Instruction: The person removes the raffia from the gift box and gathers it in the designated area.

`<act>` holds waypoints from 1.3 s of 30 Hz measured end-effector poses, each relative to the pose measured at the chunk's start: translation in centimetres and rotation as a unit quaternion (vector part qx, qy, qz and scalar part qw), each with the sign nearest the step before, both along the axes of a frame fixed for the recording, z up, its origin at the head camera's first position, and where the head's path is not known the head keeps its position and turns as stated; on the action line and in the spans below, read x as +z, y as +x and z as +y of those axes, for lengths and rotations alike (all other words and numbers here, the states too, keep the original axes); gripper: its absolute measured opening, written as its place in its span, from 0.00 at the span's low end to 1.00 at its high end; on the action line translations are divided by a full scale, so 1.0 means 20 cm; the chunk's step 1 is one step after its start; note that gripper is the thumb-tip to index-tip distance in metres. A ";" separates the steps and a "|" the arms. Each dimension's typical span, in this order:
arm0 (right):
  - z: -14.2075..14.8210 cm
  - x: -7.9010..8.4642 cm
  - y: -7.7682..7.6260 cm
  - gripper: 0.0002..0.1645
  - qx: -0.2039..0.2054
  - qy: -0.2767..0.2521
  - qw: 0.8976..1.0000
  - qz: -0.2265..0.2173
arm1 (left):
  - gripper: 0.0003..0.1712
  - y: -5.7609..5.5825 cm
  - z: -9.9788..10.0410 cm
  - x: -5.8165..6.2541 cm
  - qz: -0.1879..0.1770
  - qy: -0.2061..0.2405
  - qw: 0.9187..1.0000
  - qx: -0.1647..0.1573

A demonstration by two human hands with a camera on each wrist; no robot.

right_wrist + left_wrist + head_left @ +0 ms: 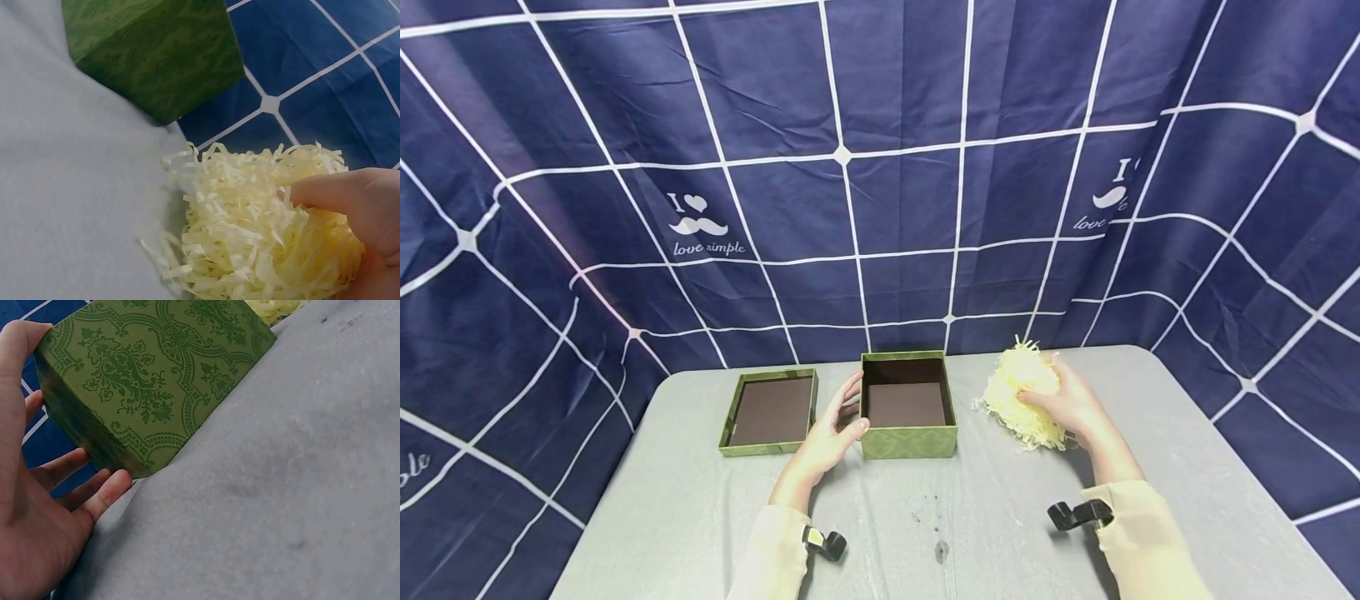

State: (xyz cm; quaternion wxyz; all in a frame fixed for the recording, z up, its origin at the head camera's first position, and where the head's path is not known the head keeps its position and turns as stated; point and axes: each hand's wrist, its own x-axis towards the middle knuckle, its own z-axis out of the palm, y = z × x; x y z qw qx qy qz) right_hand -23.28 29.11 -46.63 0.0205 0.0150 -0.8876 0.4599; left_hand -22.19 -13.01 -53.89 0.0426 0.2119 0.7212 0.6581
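Observation:
A green patterned box (910, 442) with a dark brown inside stands uncovered on the table. My left hand (829, 433) lies along its left side, fingers spread and fairly straight. In the left wrist view the thumb of that hand (44, 531) touches the top edge of the box (150, 375), and fingertips meet its side lower down. To the right of the box, my right hand (1067, 400) grips a bundle of pale yellow shredded paper (1018, 392). In the right wrist view its thumb presses into the shredded paper (250, 231); the other fingers are hidden.
Left of the left hand lies a shallow green box lid (775, 408), brown inside facing up. A grey cloth covers the table (970, 517). Behind and at both sides hangs a navy curtain (895, 208) with white lines. Each wrist wears a black camera mount (1078, 514).

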 end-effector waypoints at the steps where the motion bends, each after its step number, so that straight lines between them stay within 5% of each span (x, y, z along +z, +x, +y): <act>1: 0.01 -0.01 0.00 0.50 0.004 0.006 1.000 -0.002 | 0.46 0.00 0.00 0.00 0.000 0.000 1.000 0.000; 21: 0.08 -0.07 -0.03 0.64 0.060 0.050 0.996 -0.052 | 0.47 0.02 -0.01 0.03 -0.027 -0.007 1.000 0.005; 31: 0.10 -0.01 -0.03 0.60 0.087 0.069 0.994 -0.016 | 0.47 0.05 -0.08 0.21 -0.061 -0.075 0.995 0.004; 35: 0.12 0.04 -0.01 0.55 0.106 0.091 0.990 0.023 | 0.47 0.03 -0.09 0.30 -0.029 -0.109 0.994 0.003; 39: 0.14 0.11 0.01 0.51 0.134 0.132 0.981 0.052 | 0.47 0.02 -0.11 0.37 0.026 -0.195 0.980 0.013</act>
